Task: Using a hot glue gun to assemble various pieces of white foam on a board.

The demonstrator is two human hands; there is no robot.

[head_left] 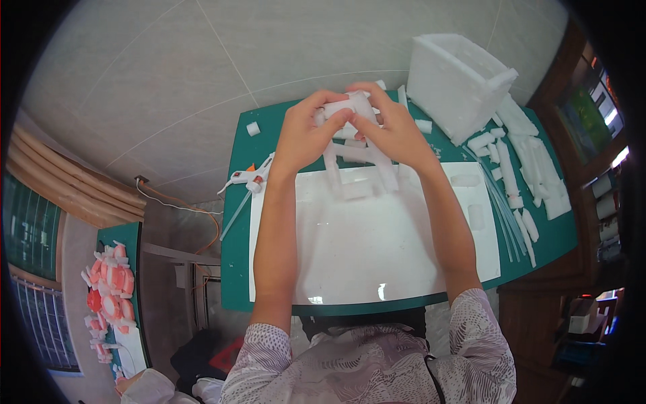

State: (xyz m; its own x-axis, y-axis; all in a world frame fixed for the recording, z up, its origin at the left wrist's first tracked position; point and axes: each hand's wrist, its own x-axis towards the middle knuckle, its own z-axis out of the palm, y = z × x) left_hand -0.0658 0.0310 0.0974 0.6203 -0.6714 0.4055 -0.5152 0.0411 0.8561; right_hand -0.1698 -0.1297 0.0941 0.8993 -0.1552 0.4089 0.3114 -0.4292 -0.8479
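Observation:
A white foam frame (355,191), built of thick bars with crosspieces, stands at the middle of the table over a glossy white sheet (363,262). My left hand (306,131) is closed round its far upper left part. My right hand (391,128) grips the far upper right side. Both thumbs almost meet on a white foam block (340,108) at the top; whether it is joined to the frame I cannot tell. My fingertips behind the foam are partly hidden. Left of my left forearm lies a white hot glue gun (254,179) with a glue stick in it.
The green table (235,269) holds a white foam box (441,84) at the far right, with foam offcuts (538,161) and clear glue sticks (503,212) nearer. A small foam piece (253,128) lies far left. Pink and white pieces (116,296) cover another table at left.

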